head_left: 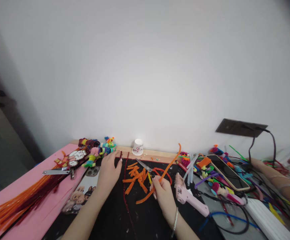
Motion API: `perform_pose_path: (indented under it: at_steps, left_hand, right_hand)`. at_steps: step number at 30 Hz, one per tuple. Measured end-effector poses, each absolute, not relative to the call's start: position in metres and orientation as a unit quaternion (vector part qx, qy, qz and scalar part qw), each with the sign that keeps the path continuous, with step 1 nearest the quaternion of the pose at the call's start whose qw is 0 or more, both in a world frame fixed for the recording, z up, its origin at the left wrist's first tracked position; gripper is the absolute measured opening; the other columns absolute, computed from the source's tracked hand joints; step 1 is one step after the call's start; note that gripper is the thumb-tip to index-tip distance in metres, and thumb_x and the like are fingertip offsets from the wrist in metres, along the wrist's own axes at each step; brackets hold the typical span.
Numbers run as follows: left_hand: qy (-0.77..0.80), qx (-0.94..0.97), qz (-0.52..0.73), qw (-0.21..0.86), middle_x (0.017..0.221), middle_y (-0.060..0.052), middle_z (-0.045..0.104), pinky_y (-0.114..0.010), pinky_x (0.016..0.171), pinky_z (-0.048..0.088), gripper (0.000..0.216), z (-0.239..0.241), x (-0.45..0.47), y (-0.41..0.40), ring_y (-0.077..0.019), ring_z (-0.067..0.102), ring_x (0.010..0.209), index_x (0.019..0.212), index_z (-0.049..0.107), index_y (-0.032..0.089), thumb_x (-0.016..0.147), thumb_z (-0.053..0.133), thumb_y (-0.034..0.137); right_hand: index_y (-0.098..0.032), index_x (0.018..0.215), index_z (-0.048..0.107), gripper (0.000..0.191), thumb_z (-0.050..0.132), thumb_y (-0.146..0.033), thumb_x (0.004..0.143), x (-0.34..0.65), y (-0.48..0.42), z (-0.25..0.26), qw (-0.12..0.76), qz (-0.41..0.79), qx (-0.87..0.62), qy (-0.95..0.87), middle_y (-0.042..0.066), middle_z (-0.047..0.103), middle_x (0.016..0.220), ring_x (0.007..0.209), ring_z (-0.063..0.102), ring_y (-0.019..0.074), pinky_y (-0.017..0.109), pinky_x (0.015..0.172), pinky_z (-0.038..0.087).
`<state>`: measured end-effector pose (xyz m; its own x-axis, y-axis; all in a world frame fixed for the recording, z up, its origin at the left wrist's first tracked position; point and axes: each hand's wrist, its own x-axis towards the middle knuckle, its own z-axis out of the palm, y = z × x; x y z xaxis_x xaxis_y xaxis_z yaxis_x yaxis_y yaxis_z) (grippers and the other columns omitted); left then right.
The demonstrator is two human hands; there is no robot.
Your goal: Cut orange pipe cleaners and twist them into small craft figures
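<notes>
Lettered cup near right hand's orange strip

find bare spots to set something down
The black mat is mostly bare on the wearer's side of the orange pieces, between the dark red strand and the right hand. The pink sheet has room between the orange bundle and the mat. Crowded: around the right-hand phone and glue gun.

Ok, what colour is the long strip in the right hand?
The long strip is orange; the head view shows it best.
</notes>
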<state>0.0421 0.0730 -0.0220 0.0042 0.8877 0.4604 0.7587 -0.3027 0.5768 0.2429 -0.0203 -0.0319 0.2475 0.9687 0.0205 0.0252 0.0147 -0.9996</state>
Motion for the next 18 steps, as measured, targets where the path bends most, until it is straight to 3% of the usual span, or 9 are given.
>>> perform_pose_path:
  at_steps: [3,6,11,13,15,18]
  left_hand:
    - [0.664,0.679,0.312,-0.018,0.136,-0.023,0.053,-0.054,0.104,0.036,0.048,-0.013,0.027,0.091,-0.0398,0.04,0.131,0.129,0.053,0.009,0.085,0.046,0.029]
    - [0.734,0.634,0.244,-0.02,0.134,-0.026,0.051,-0.06,0.087,0.044,0.051,-0.004,0.016,0.104,-0.0489,0.044,0.123,0.128,0.054,0.011,0.083,0.048,0.033]
    - [0.677,0.693,0.246,0.044,0.111,-0.018,0.066,-0.039,0.081,0.048,0.038,0.007,0.014,0.111,-0.0327,0.064,0.098,0.111,0.066,0.016,0.088,0.039,0.029]
    - [0.626,0.731,0.256,0.087,0.097,-0.013,0.072,-0.033,0.079,0.048,0.04,0.011,0.011,0.113,-0.0273,0.067,0.09,0.113,0.066,0.019,0.091,0.035,0.028]
    - [0.623,0.734,0.255,0.091,0.094,-0.012,0.074,-0.032,0.075,0.047,0.043,0.017,0.005,0.121,-0.0263,0.069,0.084,0.12,0.064,0.021,0.093,0.031,0.028]
    - [0.657,0.721,0.22,-0.004,0.103,-0.013,0.073,-0.034,0.076,0.047,0.044,0.023,-0.011,0.141,-0.0296,0.068,0.092,0.118,0.065,0.019,0.093,0.029,0.025]
  right_hand:
    - [-0.021,0.05,0.051,0.052,0.055,-0.065,0.077,0.241,-0.021,-0.032,0.542,0.408,-0.571,-0.461,-0.007,0.035,0.04,0.037,0.031,0.0094,0.024,0.041,0.021]
    - [-0.021,0.049,0.051,0.053,0.052,-0.067,0.077,0.241,-0.021,-0.033,0.538,0.398,-0.579,-0.467,-0.006,0.037,0.04,0.038,0.032,0.0098,0.025,0.043,0.022]
    - [-0.02,0.052,0.053,0.055,0.05,-0.068,0.078,0.241,-0.021,-0.033,0.53,0.393,-0.587,-0.469,-0.005,0.04,0.042,0.04,0.035,0.0103,0.025,0.044,0.024]
    - [-0.02,0.052,0.052,0.055,0.051,-0.068,0.078,0.242,-0.021,-0.033,0.531,0.393,-0.589,-0.465,-0.005,0.04,0.043,0.041,0.036,0.0106,0.025,0.045,0.025]
    - [-0.02,0.052,0.052,0.054,0.05,-0.068,0.078,0.242,-0.021,-0.033,0.533,0.394,-0.588,-0.464,-0.005,0.04,0.043,0.041,0.036,0.0107,0.025,0.045,0.025]
    - [-0.021,0.052,0.051,0.054,0.05,-0.067,0.079,0.242,-0.021,-0.034,0.539,0.393,-0.584,-0.462,-0.005,0.038,0.043,0.04,0.034,0.0103,0.025,0.044,0.023]
